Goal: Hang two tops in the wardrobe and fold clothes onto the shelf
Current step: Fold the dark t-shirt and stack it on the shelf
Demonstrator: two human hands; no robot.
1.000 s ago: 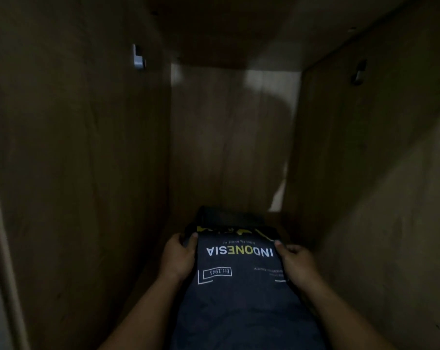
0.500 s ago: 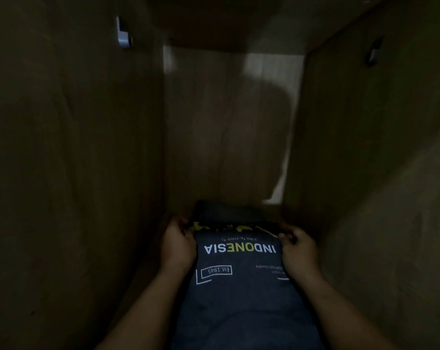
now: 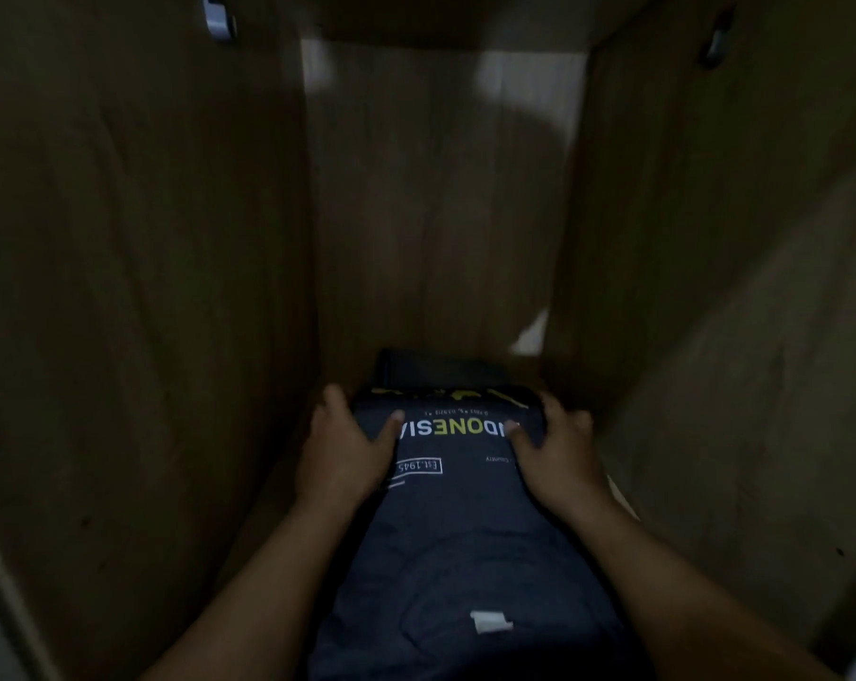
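Note:
A folded dark navy T-shirt (image 3: 465,523) with "INDONESIA" printed upside down lies lengthwise inside a narrow wooden wardrobe compartment. My left hand (image 3: 342,449) holds its far left corner, thumb on top by the print and fingers round the edge. My right hand (image 3: 558,449) holds the far right corner the same way and covers the end of the word. Another dark folded garment (image 3: 440,368) shows just beyond and under the shirt's far edge. A white neck label (image 3: 489,622) faces up near me.
Wooden side walls close in on the left (image 3: 145,287) and right (image 3: 711,287), with the back panel (image 3: 435,213) just past the clothes. Small metal fittings sit high on the left wall (image 3: 218,17) and the right wall (image 3: 716,39). It is dim here.
Both hands have slid the shirt a little deeper and shifted inward, so the thumbs now lie on top over the ends of the print. The view has moved closer.

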